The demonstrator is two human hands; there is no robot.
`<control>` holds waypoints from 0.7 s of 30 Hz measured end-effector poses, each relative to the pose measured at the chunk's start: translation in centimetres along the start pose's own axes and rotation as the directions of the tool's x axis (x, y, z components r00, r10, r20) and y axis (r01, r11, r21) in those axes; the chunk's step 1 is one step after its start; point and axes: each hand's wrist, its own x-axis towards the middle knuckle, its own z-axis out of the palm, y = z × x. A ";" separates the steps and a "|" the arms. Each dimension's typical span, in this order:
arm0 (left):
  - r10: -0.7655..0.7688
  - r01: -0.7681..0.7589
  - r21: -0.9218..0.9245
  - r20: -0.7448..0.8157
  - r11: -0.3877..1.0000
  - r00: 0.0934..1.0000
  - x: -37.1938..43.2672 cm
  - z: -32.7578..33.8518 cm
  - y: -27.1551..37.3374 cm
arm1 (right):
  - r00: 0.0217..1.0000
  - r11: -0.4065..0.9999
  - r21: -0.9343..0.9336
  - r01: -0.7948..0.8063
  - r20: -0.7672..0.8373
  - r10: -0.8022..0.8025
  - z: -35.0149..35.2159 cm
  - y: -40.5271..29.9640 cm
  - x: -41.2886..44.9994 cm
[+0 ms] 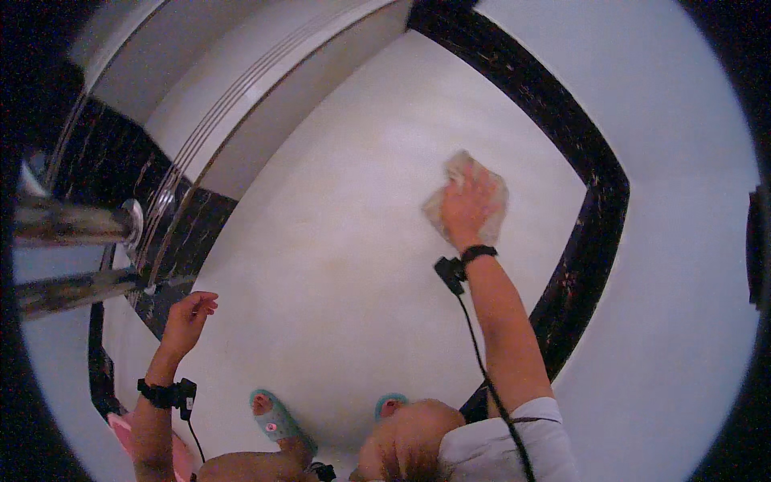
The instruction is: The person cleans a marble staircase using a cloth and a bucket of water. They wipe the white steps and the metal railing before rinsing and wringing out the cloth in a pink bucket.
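My right hand (pixel 471 203) presses flat on a light beige cloth (pixel 499 222) that lies on the pale floor (pixel 337 241), right of the middle. Hand and cloth are a little blurred, and the cloth shows around the fingers on several sides. My left hand (pixel 188 322) is at the lower left with its fingers loosely curled and nothing seen in it. It appears in front of the floor's edge by the dark marble strip (pixel 208 226). Both wrists wear black straps with small devices and cables.
Black marble skirting (pixel 566 265) borders the floor on the right, below a white wall (pixel 668 241). Metal sliding-door tracks (pixel 241 90) run along the left, near two metal tubes (pixel 72 223). My feet wear teal slippers (pixel 280 422). A pink object (pixel 123 431) is at the lower left.
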 end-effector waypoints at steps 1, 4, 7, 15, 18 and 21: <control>0.012 -0.013 0.024 0.020 1.000 1.000 -0.1 0.0 0.5 | 0.997 0.997 -0.029 -0.076 0.023 0.077 -0.6 3.2 -1.2; 0.067 -0.075 0.106 0.075 0.992 0.995 -0.1 0.4 2.9 | 0.987 0.983 -0.083 -0.162 -0.010 0.162 -4.5 12.0 -7.2; 0.181 -0.209 0.186 0.156 0.960 0.971 0.3 2.6 6.6 | 0.897 0.899 0.052 -0.435 -0.059 0.437 -9.0 19.9 -15.5; 0.297 -0.351 0.057 0.419 0.935 0.858 -1.7 3.3 10.0 | 0.851 0.825 -0.213 -0.523 -0.068 0.522 -20.3 15.4 -41.7; 0.220 -0.366 0.185 0.531 0.912 0.818 -3.3 3.4 14.7 | 0.824 0.794 -0.265 -0.547 0.001 0.567 -22.5 12.7 -43.5; 0.132 -0.342 0.269 0.580 0.900 0.804 -3.3 3.8 16.5 | 0.820 0.807 -0.222 -0.547 0.050 0.570 -23.7 12.6 -40.2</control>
